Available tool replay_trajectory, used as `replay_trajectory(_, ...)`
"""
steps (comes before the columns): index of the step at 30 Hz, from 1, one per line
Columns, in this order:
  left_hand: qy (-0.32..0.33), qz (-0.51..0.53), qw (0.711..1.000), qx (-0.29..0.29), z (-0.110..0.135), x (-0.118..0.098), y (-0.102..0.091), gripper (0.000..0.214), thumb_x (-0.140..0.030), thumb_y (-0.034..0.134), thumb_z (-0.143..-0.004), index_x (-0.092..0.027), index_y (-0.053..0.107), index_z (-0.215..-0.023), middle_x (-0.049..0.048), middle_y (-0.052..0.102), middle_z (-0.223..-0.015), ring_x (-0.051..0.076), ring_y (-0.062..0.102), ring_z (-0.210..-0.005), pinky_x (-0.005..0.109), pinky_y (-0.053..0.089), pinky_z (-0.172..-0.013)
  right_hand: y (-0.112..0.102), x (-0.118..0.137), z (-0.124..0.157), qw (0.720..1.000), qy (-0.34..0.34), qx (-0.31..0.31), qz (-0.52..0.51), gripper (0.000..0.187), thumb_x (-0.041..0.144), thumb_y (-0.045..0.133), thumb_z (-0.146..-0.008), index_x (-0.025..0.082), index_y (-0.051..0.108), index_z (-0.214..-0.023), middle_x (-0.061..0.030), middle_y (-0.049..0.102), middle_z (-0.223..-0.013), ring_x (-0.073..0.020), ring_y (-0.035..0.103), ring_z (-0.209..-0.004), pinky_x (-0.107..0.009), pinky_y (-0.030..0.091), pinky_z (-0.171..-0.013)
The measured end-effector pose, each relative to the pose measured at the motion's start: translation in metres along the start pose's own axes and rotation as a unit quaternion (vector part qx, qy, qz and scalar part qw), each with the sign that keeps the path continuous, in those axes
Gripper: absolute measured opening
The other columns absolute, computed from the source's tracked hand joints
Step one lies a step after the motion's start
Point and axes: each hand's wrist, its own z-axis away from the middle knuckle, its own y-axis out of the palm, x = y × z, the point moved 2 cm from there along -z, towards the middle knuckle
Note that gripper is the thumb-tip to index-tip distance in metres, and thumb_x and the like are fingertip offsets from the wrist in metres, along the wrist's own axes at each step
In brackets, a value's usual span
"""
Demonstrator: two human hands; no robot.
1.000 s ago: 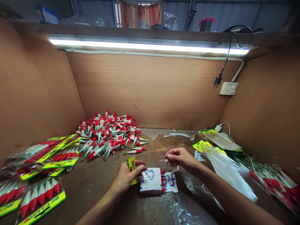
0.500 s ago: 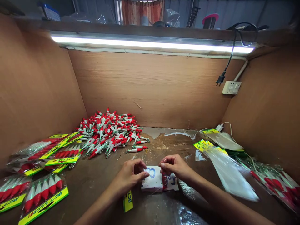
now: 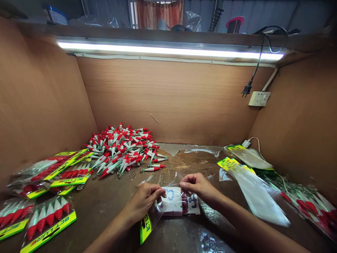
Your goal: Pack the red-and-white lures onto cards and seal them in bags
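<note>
My left hand [image 3: 147, 200] is closed, thumb against fingers, on a clear plastic bag [image 3: 159, 215] with a yellow "BCT LURE" header [image 3: 146, 229] hanging below. My right hand [image 3: 196, 186] is pinched at the far edge of the same clear film, which stretches between both hands. Under the fingers lies a small white box [image 3: 171, 210] with blue marks and a red band; the hands and film hide part of it. Loose red-and-white fishing lures [image 3: 123, 151] with green hooks are piled beyond my left hand.
Packed lures [image 3: 50, 218] lie at the left, with more bagged lures [image 3: 313, 203] at the far right. Flat bags [image 3: 260, 196] with yellow headers sit to the right. A black plug [image 3: 246, 89] hangs near the wall socket [image 3: 259, 98], below a lit tube [image 3: 168, 51].
My left fingers have closed on the bag. Its clear film now rises between my hands, and the yellow header has tilted and come up from the table.
</note>
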Motion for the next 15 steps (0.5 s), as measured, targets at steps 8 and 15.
replay_trajectory(8, 0.016, 0.062, 0.997, -0.047, -0.01, 0.027, -0.031, 0.056, -0.058, 0.04, -0.098, -0.012, 0.072, -0.1, 0.0065, 0.068, -0.076, 0.016, 0.06, -0.059, 0.024, 0.043, -0.055, -0.004, 0.0, 0.006, 0.962, -0.102, -0.071, 0.243, 0.053, 0.056, 0.053, -0.093, 0.017, 0.065, -0.128, -0.0137, 0.069, -0.121, -0.0274, 0.062, -0.11, -0.043, 0.045, -0.098)
replay_trajectory(15, 0.028, -0.056, 0.994, -0.084, -0.007, 0.029, -0.042, 0.053, -0.057, 0.038, -0.099, -0.019, 0.074, -0.111, 0.0015, 0.062, -0.072, 0.019, 0.059, -0.071, 0.025, 0.044, -0.066, 0.031, 0.001, 0.029, 0.87, -0.137, 0.087, 0.466, 0.091, 0.051, 0.07, -0.081, 0.021, 0.028, -0.156, -0.0117, 0.041, -0.154, -0.0306, 0.035, -0.138, -0.045, 0.027, -0.117)
